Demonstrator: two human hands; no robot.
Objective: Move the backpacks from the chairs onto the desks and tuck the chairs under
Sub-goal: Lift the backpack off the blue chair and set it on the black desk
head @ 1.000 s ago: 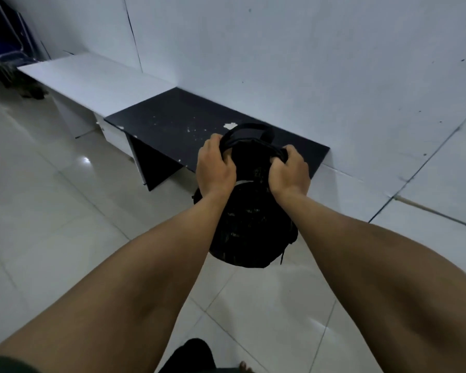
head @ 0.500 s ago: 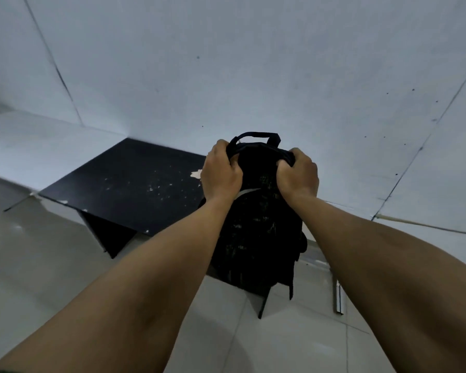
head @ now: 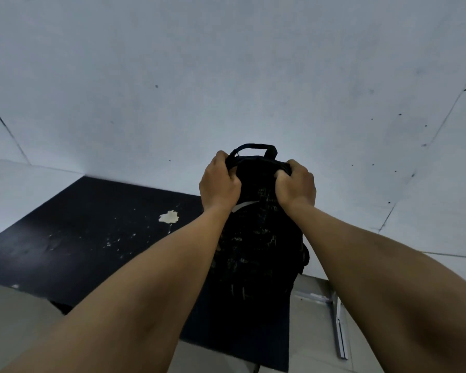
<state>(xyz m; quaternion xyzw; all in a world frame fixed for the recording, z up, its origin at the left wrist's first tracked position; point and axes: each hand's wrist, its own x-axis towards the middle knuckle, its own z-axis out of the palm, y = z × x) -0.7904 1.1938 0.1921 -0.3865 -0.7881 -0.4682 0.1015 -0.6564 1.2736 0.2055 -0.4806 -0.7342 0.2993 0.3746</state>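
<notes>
Fingers [head: 228, 175] of both hands clench the top of the black backpack [head: 258, 243], held upright at the black bench [head: 86, 238]; release and chair-tucking seemingly remain.

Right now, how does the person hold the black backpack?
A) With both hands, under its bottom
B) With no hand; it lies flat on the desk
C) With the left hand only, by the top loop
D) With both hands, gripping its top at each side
D: the left hand and the right hand each grip the top of the backpack, over the black desk; the top loop stands free.
</notes>
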